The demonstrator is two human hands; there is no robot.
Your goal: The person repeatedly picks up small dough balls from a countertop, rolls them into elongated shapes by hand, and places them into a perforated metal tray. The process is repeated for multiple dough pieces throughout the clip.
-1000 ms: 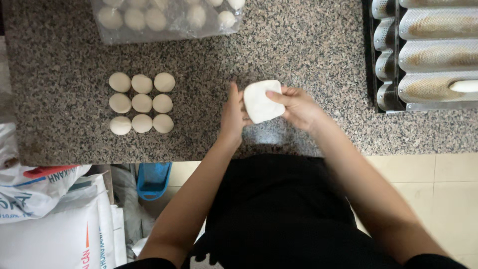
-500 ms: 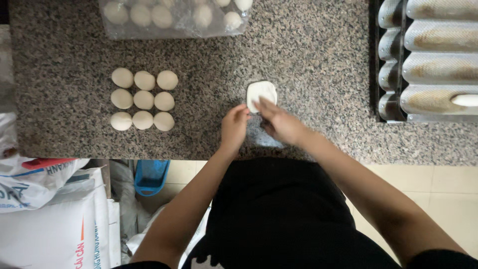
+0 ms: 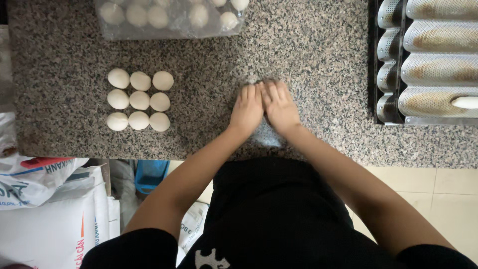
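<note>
My left hand (image 3: 247,108) and my right hand (image 3: 280,105) lie palms down, side by side and touching, on the speckled granite counter (image 3: 323,50). Their fingers are straight and held together. The flat white dough piece seen in the earlier frames is hidden under both palms. A faint floury smear (image 3: 267,138) marks the stone just behind my wrists. To the left, several round white dough balls (image 3: 139,101) sit in a neat three-row grid.
A tray of more dough balls under clear plastic (image 3: 169,17) stands at the back. A perforated, channelled baking tray (image 3: 438,60) sits at the right, with one pale dough stick (image 3: 465,102) in its nearest channel. White sacks (image 3: 35,199) and a blue bin (image 3: 149,174) are below the counter edge.
The flat dough piece held up between both hands went down onto the counter. Both hands now cover it, palms flat.
</note>
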